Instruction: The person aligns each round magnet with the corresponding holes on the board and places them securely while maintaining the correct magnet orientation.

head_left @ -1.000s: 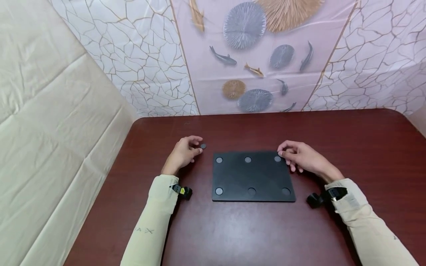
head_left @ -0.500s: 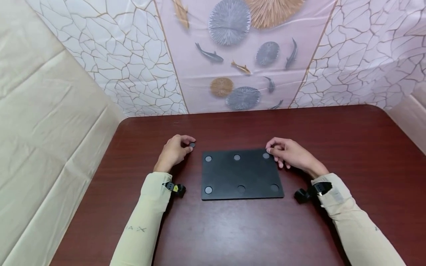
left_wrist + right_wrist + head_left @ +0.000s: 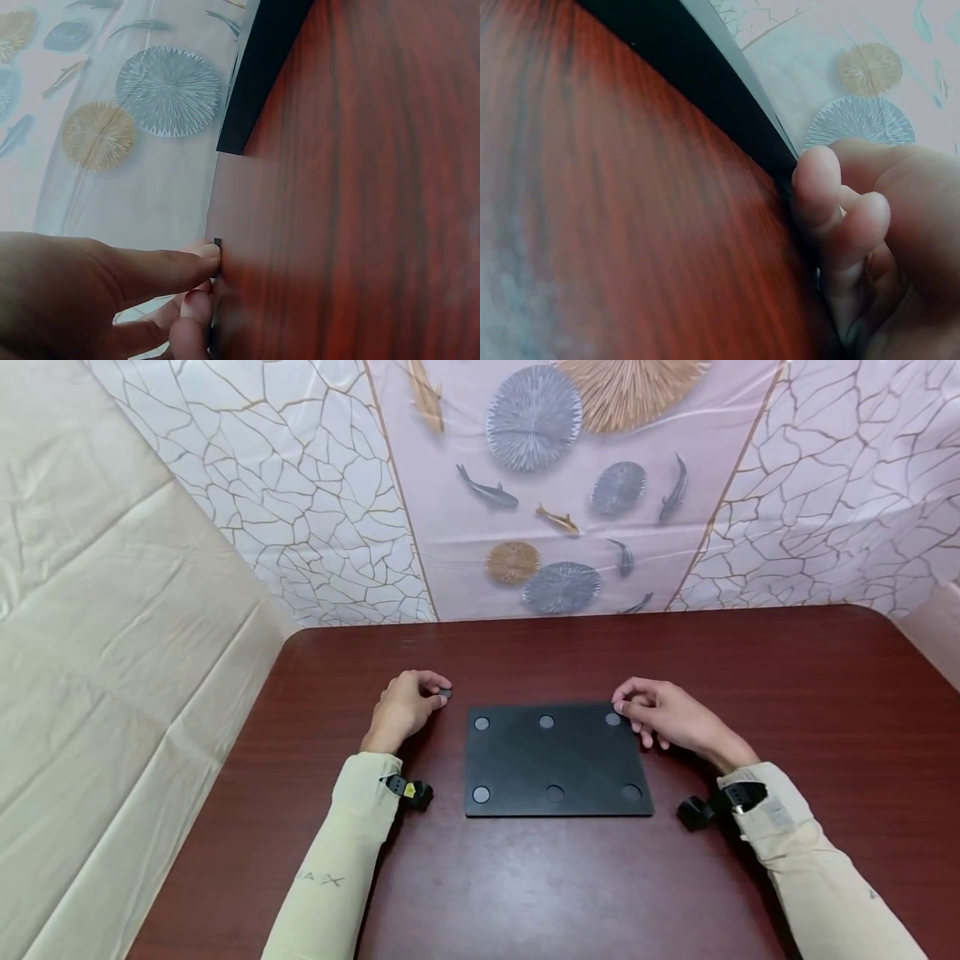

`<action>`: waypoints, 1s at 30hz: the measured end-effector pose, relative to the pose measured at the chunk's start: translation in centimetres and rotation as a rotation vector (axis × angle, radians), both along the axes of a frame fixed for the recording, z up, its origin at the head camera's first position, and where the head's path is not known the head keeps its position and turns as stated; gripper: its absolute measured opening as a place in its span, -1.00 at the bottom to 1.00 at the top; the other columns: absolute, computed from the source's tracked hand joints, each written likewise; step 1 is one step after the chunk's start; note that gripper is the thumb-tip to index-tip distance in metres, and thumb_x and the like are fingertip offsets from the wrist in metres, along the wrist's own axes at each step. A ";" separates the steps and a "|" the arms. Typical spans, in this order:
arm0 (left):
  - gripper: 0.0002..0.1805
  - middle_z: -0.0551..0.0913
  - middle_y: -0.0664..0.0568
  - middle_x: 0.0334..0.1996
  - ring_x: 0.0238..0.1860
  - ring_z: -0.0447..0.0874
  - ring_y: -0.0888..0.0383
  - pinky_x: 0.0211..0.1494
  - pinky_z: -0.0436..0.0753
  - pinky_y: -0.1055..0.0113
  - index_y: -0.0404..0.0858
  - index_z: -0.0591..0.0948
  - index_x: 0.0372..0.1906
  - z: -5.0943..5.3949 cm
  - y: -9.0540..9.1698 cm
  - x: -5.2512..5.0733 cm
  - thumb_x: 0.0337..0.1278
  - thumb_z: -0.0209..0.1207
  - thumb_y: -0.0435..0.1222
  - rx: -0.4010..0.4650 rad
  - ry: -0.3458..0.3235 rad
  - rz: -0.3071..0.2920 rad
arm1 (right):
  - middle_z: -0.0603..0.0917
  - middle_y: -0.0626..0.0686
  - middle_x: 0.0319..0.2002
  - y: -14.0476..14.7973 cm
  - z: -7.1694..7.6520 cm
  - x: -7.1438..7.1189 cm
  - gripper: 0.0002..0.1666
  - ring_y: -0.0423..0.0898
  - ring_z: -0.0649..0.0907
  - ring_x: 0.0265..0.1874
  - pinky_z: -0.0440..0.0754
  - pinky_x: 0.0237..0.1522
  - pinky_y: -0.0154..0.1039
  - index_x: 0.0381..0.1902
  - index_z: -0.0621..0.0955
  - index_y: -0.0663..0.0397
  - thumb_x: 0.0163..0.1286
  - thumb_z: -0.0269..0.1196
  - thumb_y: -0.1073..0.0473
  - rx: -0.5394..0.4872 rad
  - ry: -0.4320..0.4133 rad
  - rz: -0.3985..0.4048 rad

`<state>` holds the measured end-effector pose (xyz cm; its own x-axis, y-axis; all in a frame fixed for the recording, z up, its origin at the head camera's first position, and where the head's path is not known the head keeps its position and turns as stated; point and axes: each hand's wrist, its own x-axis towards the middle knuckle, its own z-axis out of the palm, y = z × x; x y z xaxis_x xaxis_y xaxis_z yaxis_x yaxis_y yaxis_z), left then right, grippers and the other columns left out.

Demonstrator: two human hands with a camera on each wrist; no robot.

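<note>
A thin black rectangular board (image 3: 558, 764) lies flat on the table, with round spots along its far and near edges. Several spots look grey; the near middle and near right ones look dark, like recesses. Beyond the board's far left corner, my left hand (image 3: 400, 708) pinches a small dark grey disc (image 3: 446, 692) between thumb and fingers at the tabletop. Only a sliver of the disc (image 3: 217, 242) shows past the thumb in the left wrist view. My right hand (image 3: 671, 714) holds the board's far right corner between thumb and index finger, its other fingers curled beside the edge.
The dark red wooden table (image 3: 540, 885) spreads around the board, with rounded far corners. A patterned cloth wall (image 3: 465, 552) stands behind it, and a beige cloth wall (image 3: 150, 635) rises at the left. Black wrist cameras (image 3: 696, 812) hang beneath both wrists.
My left thumb and fingers, apart around the disc a second ago, have closed on it. My right hand keeps its place at the board's corner. The head view has shifted slightly.
</note>
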<state>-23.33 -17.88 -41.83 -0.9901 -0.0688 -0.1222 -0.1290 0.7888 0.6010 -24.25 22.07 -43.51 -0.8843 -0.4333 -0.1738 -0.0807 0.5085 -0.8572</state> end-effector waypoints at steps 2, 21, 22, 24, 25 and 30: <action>-0.84 0.71 0.12 -0.09 -0.02 0.65 0.00 0.11 0.57 -0.04 0.03 0.78 0.02 0.1 0.1 0.0 0.45 0.33 -0.22 -0.024 -0.007 -0.004 | 0.54 0.10 -0.49 0.0 -0.1 0.0 -0.80 -0.12 0.58 -0.67 0.51 -0.75 -0.22 0.08 0.56 0.23 0.65 0.18 0.21 0.003 0.000 -0.001; -0.85 0.65 0.01 -0.03 -0.04 0.60 0.00 0.11 0.59 0.00 -0.10 0.64 0.07 0.0 -0.1 0.0 0.60 0.17 -0.19 -0.094 0.030 -0.131 | 0.55 0.09 -0.49 0.0 -0.1 -0.1 -0.80 -0.10 0.59 -0.66 0.51 -0.75 -0.22 0.08 0.56 0.20 0.66 0.18 0.19 0.013 0.010 0.008; -0.85 0.64 0.00 -0.01 -0.03 0.60 0.00 0.11 0.59 0.00 -0.11 0.62 0.09 0.0 -0.1 0.0 0.61 0.15 -0.19 -0.091 0.034 -0.139 | 0.55 0.10 -0.48 0.0 -0.1 -0.1 -0.80 -0.09 0.59 -0.66 0.51 -0.74 -0.21 0.08 0.56 0.20 0.66 0.18 0.19 0.017 0.012 0.009; -0.83 0.64 -0.03 0.02 0.00 0.59 -0.02 0.14 0.59 -0.01 -0.13 0.60 0.11 0.1 -0.1 0.0 0.64 0.12 -0.20 -0.090 0.042 -0.155 | 0.55 0.11 -0.48 0.0 -0.1 -0.1 -0.80 -0.08 0.60 -0.66 0.51 -0.74 -0.21 0.09 0.56 0.19 0.66 0.18 0.18 0.024 0.010 0.007; -0.82 0.64 -0.05 0.04 0.03 0.59 -0.03 0.15 0.59 -0.03 -0.14 0.60 0.13 0.2 0.0 0.0 0.65 0.10 -0.20 -0.093 0.046 -0.163 | 0.55 0.11 -0.48 0.0 -0.1 -0.1 -0.80 -0.08 0.60 -0.66 0.51 -0.74 -0.21 0.09 0.56 0.19 0.66 0.18 0.19 0.025 0.012 0.008; -0.75 0.60 -0.12 0.16 0.15 0.59 -0.07 0.23 0.59 -0.11 -0.18 0.60 0.21 0.3 0.3 0.1 0.69 0.02 -0.23 -0.142 0.040 -0.194 | 0.55 0.12 -0.48 0.0 -0.1 -0.2 -0.81 -0.09 0.60 -0.65 0.51 -0.74 -0.22 0.09 0.56 0.20 0.66 0.17 0.21 0.025 0.012 0.012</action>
